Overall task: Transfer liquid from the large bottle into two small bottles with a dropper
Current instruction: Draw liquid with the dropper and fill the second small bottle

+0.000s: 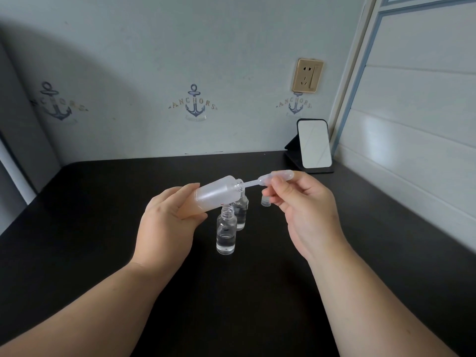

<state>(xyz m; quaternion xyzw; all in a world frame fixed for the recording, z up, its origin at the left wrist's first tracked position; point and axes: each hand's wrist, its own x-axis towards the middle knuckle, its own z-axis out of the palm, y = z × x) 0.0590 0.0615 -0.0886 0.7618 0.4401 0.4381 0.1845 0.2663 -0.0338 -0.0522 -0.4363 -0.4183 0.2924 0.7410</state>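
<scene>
The left hand [167, 225] holds the large bottle [219, 193] above the black counter [90, 228], its grip wrapped round the bottle's lower half with the thumb lying along the near side. The bottle is tipped almost flat, its open threaded neck pointing toward 3 o'clock and slightly up. It is cloudy plastic; how much liquid is inside cannot be told.

The right hand [304, 204] pinches the bulb of the dropper [268, 179] between thumb and first fingers, the other fingers loosely curled below. The dropper lies nearly level, its thin tip at 9 o'clock from the hand and reaching just into the mouth of the large bottle.

Below the tipped bottle, two small clear bottles stand upright on the counter, both uncapped. The near small bottle [226, 233] sits at 6 o'clock from the large bottle's neck and holds clear liquid in its lower part. The far small bottle [240, 212] stands just behind it toward 1 o'clock, partly hidden by the large bottle, and also shows some liquid.

A small clear cap [265, 200] rests on the counter at 3 o'clock from the far small bottle, partly covered by the right hand's fingers.

At the counter's far corner, toward 2 o'clock, a mirror [314, 144] leans on a dark stand beneath a gold wall socket [307, 75].
</scene>
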